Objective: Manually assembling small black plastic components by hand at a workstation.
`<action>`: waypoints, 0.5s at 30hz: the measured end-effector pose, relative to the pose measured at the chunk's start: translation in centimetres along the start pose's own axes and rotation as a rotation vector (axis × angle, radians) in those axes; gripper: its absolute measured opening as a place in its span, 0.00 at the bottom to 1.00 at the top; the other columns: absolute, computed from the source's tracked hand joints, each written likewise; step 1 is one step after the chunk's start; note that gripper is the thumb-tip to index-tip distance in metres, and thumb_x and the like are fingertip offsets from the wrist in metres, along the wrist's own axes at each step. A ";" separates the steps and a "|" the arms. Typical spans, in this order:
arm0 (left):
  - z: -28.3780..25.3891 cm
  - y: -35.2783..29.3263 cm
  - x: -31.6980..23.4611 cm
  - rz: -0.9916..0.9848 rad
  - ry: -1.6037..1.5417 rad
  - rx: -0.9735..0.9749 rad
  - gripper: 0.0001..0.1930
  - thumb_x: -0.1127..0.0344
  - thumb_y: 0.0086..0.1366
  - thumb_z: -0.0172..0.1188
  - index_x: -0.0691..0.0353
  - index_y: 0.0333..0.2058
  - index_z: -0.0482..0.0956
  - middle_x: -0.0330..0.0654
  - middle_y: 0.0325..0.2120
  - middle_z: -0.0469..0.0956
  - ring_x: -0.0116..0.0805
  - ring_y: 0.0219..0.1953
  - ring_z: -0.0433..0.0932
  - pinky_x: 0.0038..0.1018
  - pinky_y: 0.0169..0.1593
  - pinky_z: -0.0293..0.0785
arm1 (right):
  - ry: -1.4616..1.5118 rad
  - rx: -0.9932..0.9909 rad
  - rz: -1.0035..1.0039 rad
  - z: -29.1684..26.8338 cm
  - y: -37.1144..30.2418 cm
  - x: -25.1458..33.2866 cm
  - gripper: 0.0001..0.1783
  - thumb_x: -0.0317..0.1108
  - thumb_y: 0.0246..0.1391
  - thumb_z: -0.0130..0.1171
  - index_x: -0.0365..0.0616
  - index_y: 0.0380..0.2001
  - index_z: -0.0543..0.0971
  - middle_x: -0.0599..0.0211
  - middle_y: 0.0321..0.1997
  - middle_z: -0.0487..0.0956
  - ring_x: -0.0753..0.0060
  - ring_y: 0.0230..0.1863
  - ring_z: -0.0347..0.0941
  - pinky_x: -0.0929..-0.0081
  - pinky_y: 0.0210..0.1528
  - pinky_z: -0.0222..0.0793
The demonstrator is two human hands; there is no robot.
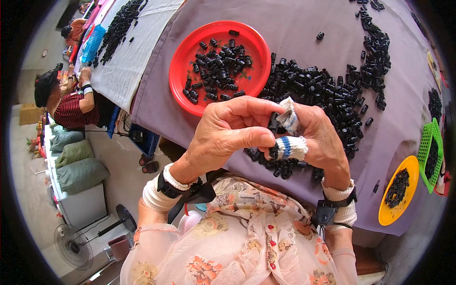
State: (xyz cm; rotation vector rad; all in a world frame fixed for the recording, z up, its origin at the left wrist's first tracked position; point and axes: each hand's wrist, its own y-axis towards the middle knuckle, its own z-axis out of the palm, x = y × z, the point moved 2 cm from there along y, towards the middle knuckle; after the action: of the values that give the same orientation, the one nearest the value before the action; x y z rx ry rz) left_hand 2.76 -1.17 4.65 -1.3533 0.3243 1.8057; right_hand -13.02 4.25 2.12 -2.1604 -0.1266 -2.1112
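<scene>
Clock: centred on the two hands, twelve o'clock at the far side of the table.
Left hand: the bare left hand (223,128) has its thumb and forefinger pinched narrow on a small black cylindrical part (273,122), at the clock's centre, above the cloth.
Right hand: the right hand (323,135) is curled narrow, meeting the left fingertips; whether it grips the part too, I cannot tell.
Finger covers: white knitted finger covers with blue stripes (295,147) sit on the right thumb and forefinger.
Red dish: at ten to eleven o'clock, a round red plastic dish (176,64) bears a loose scatter of like parts, with bare red showing between them.
Black heap: from one to five o'clock, a far bigger heap of black parts (323,92) spreads over the greyish-purple tablecloth (294,28).
Yellow plate: at four o'clock, a round yellow plastic plate (414,173) holds small dark bits.
Green basket: near three o'clock, a lime-green slatted plastic basket (423,147) stands beside it.
Progress: if the dish collects handled parts, which I cannot confirm, a modest share seems done, one is in hand, and most remain in the heap.
</scene>
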 end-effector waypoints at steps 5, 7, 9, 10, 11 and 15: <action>0.1 -0.1 -0.1 -0.005 0.024 -0.009 0.23 0.72 0.48 0.66 0.70 0.44 0.72 0.41 0.33 0.77 0.22 0.32 0.75 0.19 0.39 0.73 | -0.015 -0.003 -0.013 0.2 0.0 -0.2 0.16 0.36 0.34 0.67 0.40 0.26 0.74 0.70 0.17 0.72 0.80 0.19 0.65 0.78 0.24 0.63; 0.0 -0.1 -0.1 0.001 0.032 -0.014 0.23 0.73 0.48 0.66 0.70 0.44 0.72 0.41 0.33 0.77 0.22 0.32 0.75 0.19 0.39 0.73 | -0.049 -0.013 -0.031 0.2 -0.1 -0.1 0.16 0.37 0.36 0.66 0.40 0.26 0.74 0.69 0.17 0.71 0.79 0.18 0.65 0.78 0.23 0.63; 0.0 -0.2 -0.1 0.000 0.054 -0.014 0.23 0.74 0.48 0.65 0.70 0.44 0.72 0.41 0.33 0.77 0.22 0.32 0.75 0.19 0.39 0.73 | -0.048 -0.013 -0.030 0.3 -0.1 -0.3 0.16 0.37 0.36 0.66 0.40 0.26 0.73 0.68 0.17 0.71 0.79 0.18 0.65 0.78 0.23 0.63; 0.0 -0.2 0.0 0.000 0.053 -0.015 0.23 0.74 0.48 0.65 0.70 0.44 0.72 0.41 0.33 0.77 0.22 0.32 0.75 0.19 0.39 0.73 | -0.046 -0.013 -0.029 0.3 -0.2 -0.4 0.16 0.37 0.37 0.66 0.39 0.26 0.73 0.67 0.17 0.71 0.78 0.18 0.65 0.77 0.23 0.63; -0.1 -0.2 0.1 0.003 0.053 -0.021 0.23 0.75 0.48 0.65 0.70 0.44 0.72 0.42 0.33 0.77 0.23 0.32 0.75 0.19 0.38 0.73 | -0.046 -0.012 -0.028 0.3 -0.2 -0.4 0.16 0.37 0.37 0.66 0.39 0.26 0.73 0.67 0.17 0.71 0.78 0.18 0.65 0.77 0.23 0.63; -0.1 -0.1 -0.1 -0.016 0.070 -0.023 0.22 0.76 0.48 0.65 0.71 0.44 0.72 0.42 0.33 0.77 0.24 0.33 0.76 0.20 0.38 0.74 | -0.066 -0.013 -0.044 0.4 -0.1 -0.2 0.15 0.37 0.39 0.65 0.39 0.27 0.73 0.66 0.16 0.72 0.77 0.17 0.65 0.77 0.22 0.62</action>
State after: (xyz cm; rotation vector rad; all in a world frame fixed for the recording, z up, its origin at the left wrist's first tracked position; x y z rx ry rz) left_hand 2.95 -1.22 4.73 -1.4337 0.3303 1.7569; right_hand -12.70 4.43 1.88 -2.2557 -0.1677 -2.0698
